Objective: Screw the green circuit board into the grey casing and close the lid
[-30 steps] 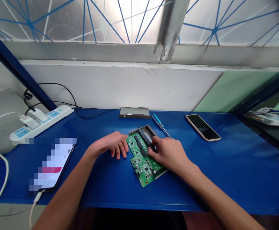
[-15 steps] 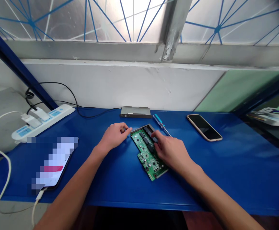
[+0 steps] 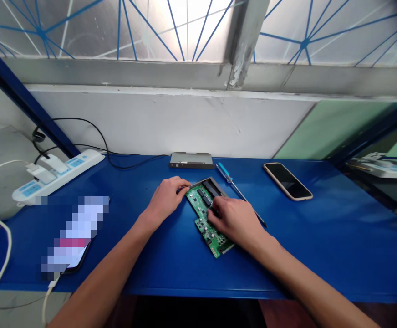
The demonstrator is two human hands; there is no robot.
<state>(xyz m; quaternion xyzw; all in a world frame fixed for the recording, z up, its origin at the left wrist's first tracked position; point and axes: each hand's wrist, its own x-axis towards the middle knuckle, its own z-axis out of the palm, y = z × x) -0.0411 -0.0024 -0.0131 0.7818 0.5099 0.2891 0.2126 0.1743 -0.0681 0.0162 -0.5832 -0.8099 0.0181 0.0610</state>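
Observation:
A green circuit board [image 3: 199, 213] with black components lies at a slant on the blue table, set in a grey metal frame [image 3: 212, 181]. At its far left corner, my left hand [image 3: 168, 197] is closed, with thumb and fingertips pinching the edge. Over the middle of the board rests my right hand [image 3: 234, 216], its fingers curled together near the black parts; what they grip, if anything, is hidden. Just right of the board, a screwdriver [image 3: 234, 184] with a blue and clear handle points toward the right front, partly behind my right hand.
A flat grey metal piece [image 3: 191, 160] lies by the wall. To the right is a phone [image 3: 288, 181] in a pale case. On the left, a charging phone [image 3: 77, 241] with a blurred screen lies before a white power strip [image 3: 60, 177]. A black cable [image 3: 140, 162] runs along the back.
My right hand has moved slightly down and left over the board, uncovering more of the screwdriver. My left fingertips have come further onto the board's corner.

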